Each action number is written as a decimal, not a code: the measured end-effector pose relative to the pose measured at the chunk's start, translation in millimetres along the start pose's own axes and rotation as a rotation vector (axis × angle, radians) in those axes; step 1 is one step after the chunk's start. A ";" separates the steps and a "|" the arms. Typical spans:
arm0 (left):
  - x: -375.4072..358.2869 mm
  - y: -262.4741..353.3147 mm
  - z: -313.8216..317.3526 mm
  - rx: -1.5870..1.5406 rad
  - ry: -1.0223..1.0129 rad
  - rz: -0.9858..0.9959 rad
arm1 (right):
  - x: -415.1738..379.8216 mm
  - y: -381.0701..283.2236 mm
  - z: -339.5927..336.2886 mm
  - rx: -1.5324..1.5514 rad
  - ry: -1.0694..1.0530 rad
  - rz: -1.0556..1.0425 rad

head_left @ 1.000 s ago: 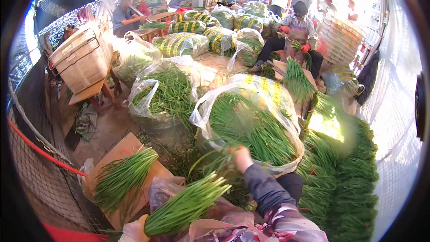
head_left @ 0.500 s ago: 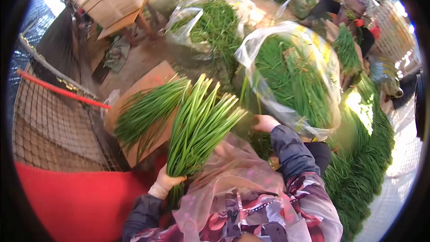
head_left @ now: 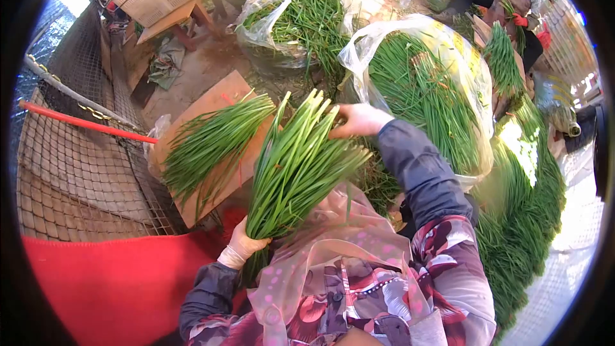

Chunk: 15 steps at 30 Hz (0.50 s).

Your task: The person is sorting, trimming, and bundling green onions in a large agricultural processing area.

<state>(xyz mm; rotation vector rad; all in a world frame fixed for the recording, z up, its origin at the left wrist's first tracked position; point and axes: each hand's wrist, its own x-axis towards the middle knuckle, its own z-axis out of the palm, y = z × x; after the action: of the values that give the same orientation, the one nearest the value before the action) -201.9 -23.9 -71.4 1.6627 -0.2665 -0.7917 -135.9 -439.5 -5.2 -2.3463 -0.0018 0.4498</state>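
Observation:
My left hand (head_left: 246,243), in a thin pale glove, is closed around the leafy lower part of a bunch of green chives (head_left: 288,179). The bunch fans out above it, pale stem ends pointing up and away. At the right side of those stem ends is my right hand (head_left: 360,120), its fingers bent in and pinching at the stems. Its fingertips are partly hidden. Just left of the held bunch, another bunch of chives (head_left: 214,138) lies on a tan board (head_left: 232,90), with a thin red strip beside it.
A clear plastic bag (head_left: 480,109) full of chives stands to the right, another bag (head_left: 256,41) farther off. A long heap of chives (head_left: 525,243) runs down the right side. Red cloth (head_left: 109,288) and netting (head_left: 77,173) lie left. A co-worker (head_left: 512,6) sits far right.
My right hand has moved up and left from beside the bag to the stem ends. The held bunch has spread out, with some stalks now leaning right. My left hand keeps its grip.

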 end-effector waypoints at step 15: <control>-7.1 5.0 3.7 0.600 0.165 0.047 | -47.2 53.3 -55.2 -0.307 0.103 0.278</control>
<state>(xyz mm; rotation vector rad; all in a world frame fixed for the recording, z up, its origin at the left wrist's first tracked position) -208.3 -24.0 -64.5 2.2614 -0.4561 -0.5602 -169.3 -521.7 11.0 -2.6826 0.3284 0.4903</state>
